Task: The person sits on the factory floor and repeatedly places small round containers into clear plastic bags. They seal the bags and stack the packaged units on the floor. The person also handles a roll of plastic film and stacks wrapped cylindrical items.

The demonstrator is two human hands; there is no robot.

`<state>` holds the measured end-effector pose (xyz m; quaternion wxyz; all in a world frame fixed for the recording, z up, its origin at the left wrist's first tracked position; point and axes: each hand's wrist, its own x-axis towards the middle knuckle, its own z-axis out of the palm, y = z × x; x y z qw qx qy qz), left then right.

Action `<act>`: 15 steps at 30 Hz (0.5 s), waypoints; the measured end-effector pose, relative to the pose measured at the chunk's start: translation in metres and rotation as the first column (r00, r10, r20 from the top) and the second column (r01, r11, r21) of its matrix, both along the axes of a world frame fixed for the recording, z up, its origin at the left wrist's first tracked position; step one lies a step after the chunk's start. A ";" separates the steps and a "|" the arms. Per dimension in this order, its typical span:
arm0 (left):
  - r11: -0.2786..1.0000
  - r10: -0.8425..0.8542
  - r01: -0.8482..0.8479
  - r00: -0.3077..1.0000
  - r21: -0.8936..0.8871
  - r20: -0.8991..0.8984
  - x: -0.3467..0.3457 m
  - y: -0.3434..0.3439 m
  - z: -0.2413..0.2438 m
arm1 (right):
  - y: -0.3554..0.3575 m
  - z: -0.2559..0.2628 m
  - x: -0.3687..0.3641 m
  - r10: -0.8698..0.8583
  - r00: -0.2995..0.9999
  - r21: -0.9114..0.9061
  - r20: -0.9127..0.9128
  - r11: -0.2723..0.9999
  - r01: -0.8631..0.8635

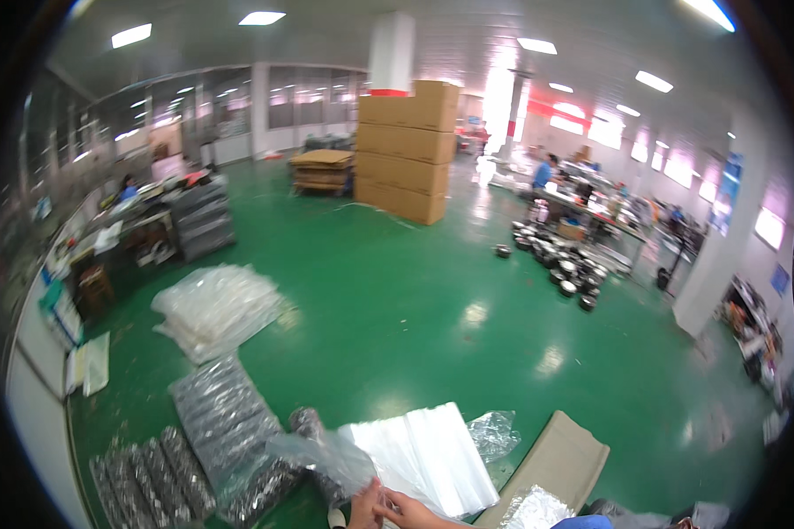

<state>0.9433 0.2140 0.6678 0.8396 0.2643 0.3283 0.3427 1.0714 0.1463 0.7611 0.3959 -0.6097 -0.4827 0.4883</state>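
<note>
My left hand [365, 506] and my right hand [407, 512] are close together at the bottom edge, pinching the end of a clear plastic bag [327, 457]. The thin bag spreads up and left from my fingers. Just beyond my hands a stack of flat white plastic sheets or bags [430, 449] lies on the floor. Partly behind the held bag is a dark plastic-wrapped roll [306, 422]. More plastic-wrapped dark rolls [155, 473] lie in a row to the left, beside a grey wrapped bundle [221, 403].
A beige folded sheet [559, 449] lies at right, with crumpled clear plastic [493, 435] nearby. A pile of clear plastic [215, 307] rests on the green floor [384, 317]. Stacked cartons [403, 155] stand farther off. Metal pots [562, 264] cluster beside a workbench [595, 215]; a person in blue [544, 173] is there.
</note>
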 end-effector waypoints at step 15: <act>0.786 0.482 -0.050 -0.574 0.616 -0.662 -0.425 -0.199 0.050 | 0.073 0.122 -0.040 -0.099 0.852 -0.311 -0.513 0.947 -0.077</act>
